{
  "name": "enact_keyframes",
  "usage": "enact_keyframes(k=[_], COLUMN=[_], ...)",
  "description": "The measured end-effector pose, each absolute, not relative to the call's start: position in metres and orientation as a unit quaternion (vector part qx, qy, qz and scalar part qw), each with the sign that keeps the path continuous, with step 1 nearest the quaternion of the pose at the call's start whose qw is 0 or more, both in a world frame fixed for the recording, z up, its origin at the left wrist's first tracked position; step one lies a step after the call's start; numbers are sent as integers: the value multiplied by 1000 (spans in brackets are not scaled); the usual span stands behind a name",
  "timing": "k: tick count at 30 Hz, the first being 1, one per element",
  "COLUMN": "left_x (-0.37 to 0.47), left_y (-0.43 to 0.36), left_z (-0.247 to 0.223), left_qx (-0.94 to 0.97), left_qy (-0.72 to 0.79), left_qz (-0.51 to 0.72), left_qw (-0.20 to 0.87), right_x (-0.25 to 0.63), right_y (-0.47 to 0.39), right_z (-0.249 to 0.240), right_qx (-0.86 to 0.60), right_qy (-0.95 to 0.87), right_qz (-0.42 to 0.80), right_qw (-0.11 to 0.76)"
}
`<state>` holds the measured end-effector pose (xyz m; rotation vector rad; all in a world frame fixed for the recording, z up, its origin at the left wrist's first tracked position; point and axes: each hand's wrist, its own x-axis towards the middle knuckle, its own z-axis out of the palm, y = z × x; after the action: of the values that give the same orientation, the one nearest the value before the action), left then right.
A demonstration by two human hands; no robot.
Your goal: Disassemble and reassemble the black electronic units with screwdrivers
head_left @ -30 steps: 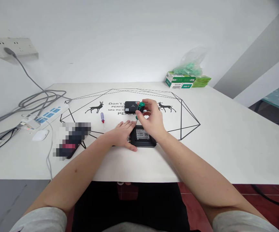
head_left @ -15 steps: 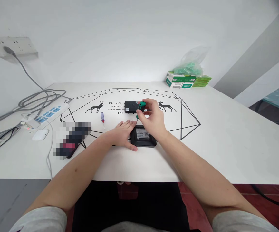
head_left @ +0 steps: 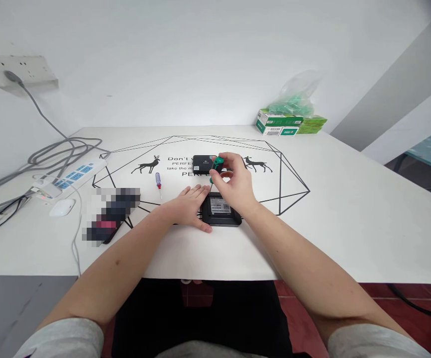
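Observation:
A black square device (head_left: pixel 222 219) with a white label lies on the desk in front of me. My left hand (head_left: pixel 189 206) rests flat along its left side, fingers stretched out and thumb at the near corner. In my right hand (head_left: pixel 236 181) is a screwdriver (head_left: pixel 218 162) with a green and black handle, held upright and slightly tilted. Its thin shaft points down to the device's far left corner; the exact tip contact is hard to make out. Just behind sits a second black box (head_left: pixel 202 163), partly covered by my right hand.
A small screwdriver (head_left: pixel 158 180) with a purple handle lies to the left. Further left are a blurred-out dark object (head_left: pixel 114 214), a white earphone case (head_left: pixel 62 208), a power strip (head_left: pixel 77 175) and coiled grey cables (head_left: pixel 66 146). Green-and-white boxes (head_left: pixel 279 122) stand at the back right.
My right fingers have shifted slightly on the screwdriver's handle, which leans a little differently. My left hand and the device stay where they were.

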<state>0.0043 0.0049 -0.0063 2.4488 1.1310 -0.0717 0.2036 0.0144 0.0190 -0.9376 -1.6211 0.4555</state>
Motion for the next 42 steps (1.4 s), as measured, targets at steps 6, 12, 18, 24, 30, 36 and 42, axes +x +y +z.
enact_keyframes(k=[6, 12, 18, 24, 30, 36, 42], left_x=[4, 4, 4, 5, 5, 6, 5], left_y=[7, 5, 6, 5, 5, 4, 4], left_z=[-8, -7, -7, -5, -4, -2, -3], left_qx=[890, 887, 889, 888, 887, 884, 886], left_qy=[401, 407, 402, 405, 407, 410, 404], left_qz=[-24, -27, -28, -29, -30, -32, -33], left_qw=[218, 219, 217, 218, 217, 222, 224], right_x=[205, 206, 207, 209, 206, 206, 205], right_y=[17, 17, 20, 22, 17, 18, 19], right_z=[18, 18, 15, 16, 20, 19, 14], right_qx=[-388, -351, -316, -341, -330, -383, -366], right_qy=[-706, -735, -759, -753, -737, -717, -723], right_qz=[170, 164, 175, 106, 132, 140, 130], right_qw=[568, 557, 542, 552, 575, 565, 572])
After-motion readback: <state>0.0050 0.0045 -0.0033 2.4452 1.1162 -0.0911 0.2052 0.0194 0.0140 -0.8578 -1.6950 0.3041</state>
